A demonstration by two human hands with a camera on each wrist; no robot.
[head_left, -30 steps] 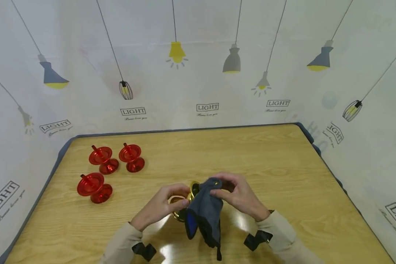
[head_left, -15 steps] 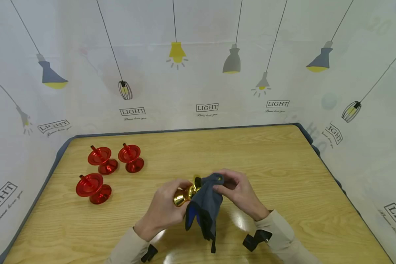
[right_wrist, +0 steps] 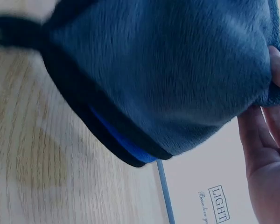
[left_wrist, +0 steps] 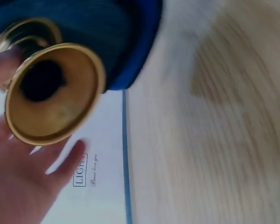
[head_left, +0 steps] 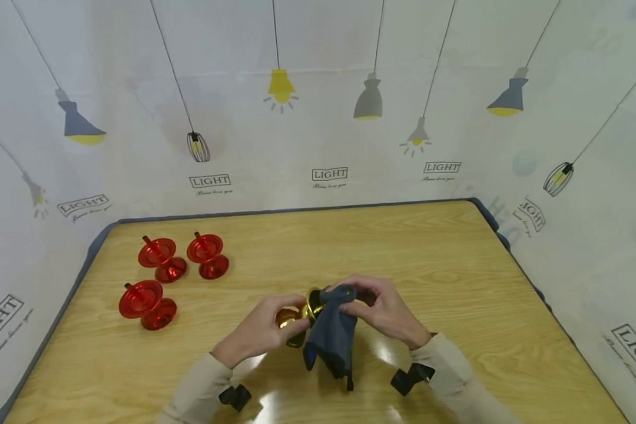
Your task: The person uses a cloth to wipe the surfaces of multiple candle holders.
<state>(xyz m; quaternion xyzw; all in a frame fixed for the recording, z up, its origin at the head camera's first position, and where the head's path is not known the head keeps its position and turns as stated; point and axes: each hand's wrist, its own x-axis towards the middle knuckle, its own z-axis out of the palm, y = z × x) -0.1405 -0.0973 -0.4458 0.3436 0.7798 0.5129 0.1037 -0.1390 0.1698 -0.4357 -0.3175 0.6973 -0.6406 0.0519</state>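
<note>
The left hand [head_left: 259,330] is pinching a gold stand [left_wrist: 67,98] at its narrow waist between thumb and fingers, and is holding it tilted onto its side over the near middle of the desk [head_left: 403,253], with the hollow foot facing left and the wide mouth facing right. The right hand [head_left: 384,309] is gripping the upper part of a grey-blue cloth [head_left: 333,333] between thumb and fingers, right beside that mouth. The cloth is hanging down from there with its black edging showing, and is hiding part of the mouth, so how firmly it is pressing inside cannot be told. Three red stands [head_left: 205,248] are standing upright at the left, well apart from both hands.

The step in hand seems to be wiping the gold stand's upper end. The next move is probably calling for a steady left pinch while the right hand is working the cloth round the rim, and then for a turn of the stand so that the waist and foot are facing the cloth.
</note>
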